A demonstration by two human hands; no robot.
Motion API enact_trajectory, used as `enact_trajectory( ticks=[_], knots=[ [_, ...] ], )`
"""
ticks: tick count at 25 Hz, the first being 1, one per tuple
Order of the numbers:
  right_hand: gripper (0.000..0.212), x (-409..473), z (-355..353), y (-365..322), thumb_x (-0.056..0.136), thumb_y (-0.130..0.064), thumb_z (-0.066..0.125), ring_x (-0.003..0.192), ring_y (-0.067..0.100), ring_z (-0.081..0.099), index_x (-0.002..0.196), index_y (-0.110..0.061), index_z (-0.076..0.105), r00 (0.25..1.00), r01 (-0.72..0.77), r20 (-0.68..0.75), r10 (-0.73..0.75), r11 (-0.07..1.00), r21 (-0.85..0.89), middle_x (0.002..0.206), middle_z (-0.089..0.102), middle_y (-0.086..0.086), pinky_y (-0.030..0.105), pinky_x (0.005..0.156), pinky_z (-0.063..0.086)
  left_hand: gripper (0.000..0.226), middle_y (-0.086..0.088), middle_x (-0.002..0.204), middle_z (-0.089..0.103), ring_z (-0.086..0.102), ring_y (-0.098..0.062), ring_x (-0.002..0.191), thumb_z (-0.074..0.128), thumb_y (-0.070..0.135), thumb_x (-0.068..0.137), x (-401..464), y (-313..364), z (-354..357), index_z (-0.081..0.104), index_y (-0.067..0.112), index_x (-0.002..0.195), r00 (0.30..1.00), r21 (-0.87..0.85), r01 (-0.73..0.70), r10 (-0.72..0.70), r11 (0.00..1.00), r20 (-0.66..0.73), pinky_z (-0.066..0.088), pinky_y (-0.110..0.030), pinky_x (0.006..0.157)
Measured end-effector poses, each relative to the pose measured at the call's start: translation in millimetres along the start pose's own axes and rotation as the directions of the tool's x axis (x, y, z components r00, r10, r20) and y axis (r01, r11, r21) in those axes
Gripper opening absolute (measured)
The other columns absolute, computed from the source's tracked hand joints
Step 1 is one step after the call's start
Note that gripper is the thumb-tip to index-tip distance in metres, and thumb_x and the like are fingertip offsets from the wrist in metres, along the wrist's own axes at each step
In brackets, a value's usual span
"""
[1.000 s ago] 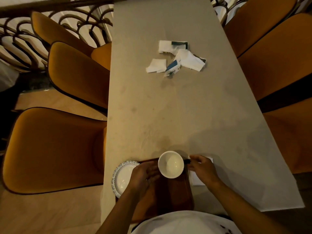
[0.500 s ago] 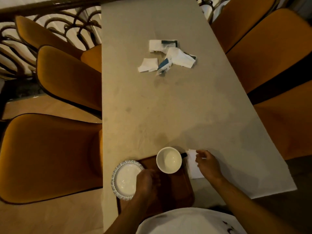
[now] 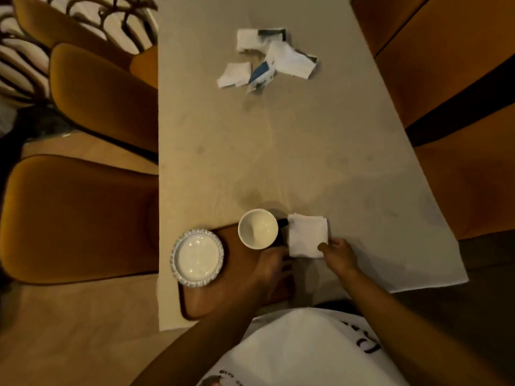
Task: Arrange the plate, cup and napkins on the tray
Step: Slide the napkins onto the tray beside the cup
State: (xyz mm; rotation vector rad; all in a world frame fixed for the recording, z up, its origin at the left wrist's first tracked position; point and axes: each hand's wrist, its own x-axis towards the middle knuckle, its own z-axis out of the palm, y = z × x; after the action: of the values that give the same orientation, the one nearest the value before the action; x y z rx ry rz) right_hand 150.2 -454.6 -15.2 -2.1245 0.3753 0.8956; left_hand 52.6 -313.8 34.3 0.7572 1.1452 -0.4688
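A brown wooden tray [image 3: 211, 302] lies at the table's near left edge. A white plate with a patterned rim [image 3: 197, 257] sits on the tray's left side and overhangs its edge. A white cup with a dark handle [image 3: 257, 228] stands upright on the tray's far right corner. A folded white napkin [image 3: 306, 235] lies on the table just right of the tray. My right hand [image 3: 338, 256] pinches the napkin's near right corner. My left hand [image 3: 274, 271] rests on the tray's right part, just below the cup, holding nothing.
Several loose white napkins and small packets [image 3: 264, 59] lie scattered at the far middle of the beige table [image 3: 278, 149]. Orange chairs stand along the left [image 3: 83, 213] and right [image 3: 459, 79] sides. A curved railing [image 3: 28, 51] is at the far left.
My left hand slid right across the tray from beside the plate to below the cup. My right hand moved from the napkin's far edge to its near right corner.
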Motion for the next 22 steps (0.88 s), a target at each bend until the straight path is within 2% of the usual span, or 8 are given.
enact_trajectory(
  ticks=[2,3,6,8,11,15,18,22],
  knots=[
    [0.035,7,-6,3,0.089,-0.017,0.064,0.086,0.029,0.061,0.12,0.0,0.063,0.994,-0.023,0.107,0.015,0.997,0.071,0.109,0.069,0.018,0.037,0.072,0.048,0.045,-0.028,0.127,0.058,0.053,-0.036,0.127,0.058,0.025,0.087,-7,0,6,0.058,0.007,0.128,0.998,-0.061,0.062,-0.063,0.996,-0.014,0.049,-0.04,0.099],
    [0.035,10,-10,4,0.089,-0.016,0.064,0.083,0.028,0.06,0.12,0.001,0.063,0.986,-0.044,0.167,0.027,0.994,0.103,0.104,0.068,0.016,0.037,0.068,0.047,0.042,-0.026,0.132,0.057,0.052,-0.036,0.128,0.056,0.022,0.089,-6,-1,7,0.058,0.005,0.127,0.999,-0.068,0.016,-0.018,0.998,-0.03,0.049,-0.038,0.098],
    [0.03,12,-21,8,0.089,-0.011,0.064,0.083,0.026,0.061,0.117,-0.001,0.064,0.95,-0.1,0.311,0.044,0.981,0.166,0.104,0.068,0.015,0.033,0.063,0.047,0.024,-0.02,0.124,0.064,0.061,-0.032,0.112,0.049,0.013,0.093,-6,-13,6,0.06,0.005,0.113,0.982,-0.039,-0.135,0.128,0.99,-0.139,0.052,-0.038,0.086],
    [0.028,8,-25,12,0.088,-0.007,0.063,0.088,0.028,0.062,0.116,-0.003,0.063,0.917,-0.167,0.392,0.079,0.966,0.197,0.109,0.068,0.017,0.033,0.063,0.048,0.023,-0.023,0.119,0.063,0.063,-0.035,0.109,0.051,0.012,0.094,-7,-26,3,0.057,0.004,0.115,0.98,-0.043,-0.133,0.125,0.99,-0.153,0.053,-0.042,0.09],
    [0.034,-5,-22,20,0.085,-0.002,0.064,0.098,0.031,0.063,0.118,-0.009,0.061,0.843,-0.232,0.526,0.11,0.957,0.173,0.111,0.068,0.016,0.036,0.069,0.05,0.031,-0.024,0.119,0.062,0.065,-0.04,0.106,0.06,0.008,0.091,-10,-40,-12,0.053,0.006,0.121,0.978,-0.149,-0.13,0.102,0.98,-0.185,0.06,-0.045,0.082],
    [0.041,-27,-4,23,0.083,-0.001,0.067,0.11,0.036,0.062,0.122,-0.012,0.058,0.812,-0.158,0.577,0.087,0.985,0.073,0.118,0.067,0.015,0.044,0.082,0.055,0.028,-0.019,0.115,0.063,0.067,-0.035,0.095,0.063,0.0,0.086,-9,-53,-40,0.057,0.006,0.113,0.966,-0.209,-0.188,0.142,0.96,-0.218,0.061,-0.039,0.067],
    [0.042,-44,12,21,0.084,-0.004,0.069,0.109,0.034,0.064,0.122,-0.017,0.058,0.79,-0.092,0.608,0.076,0.996,-0.004,0.116,0.068,0.011,0.052,0.093,0.056,0.024,-0.017,0.116,0.064,0.064,-0.034,0.101,0.066,0.008,0.085,-9,-61,-64,0.062,0.011,0.109,0.98,-0.186,-0.158,0.131,0.97,-0.147,0.06,-0.049,0.082],
    [0.045,-55,31,6,0.081,-0.006,0.075,0.103,0.025,0.067,0.123,-0.015,0.059,0.79,0.071,0.613,0.024,0.989,-0.13,0.116,0.069,0.008,0.038,0.082,0.059,0.022,-0.013,0.115,0.068,0.063,-0.033,0.104,0.064,0.002,0.084,-8,-62,-94,0.069,0.019,0.097,0.947,0.063,-0.202,0.212,0.977,-0.243,0.056,-0.052,0.093]
  ],
)
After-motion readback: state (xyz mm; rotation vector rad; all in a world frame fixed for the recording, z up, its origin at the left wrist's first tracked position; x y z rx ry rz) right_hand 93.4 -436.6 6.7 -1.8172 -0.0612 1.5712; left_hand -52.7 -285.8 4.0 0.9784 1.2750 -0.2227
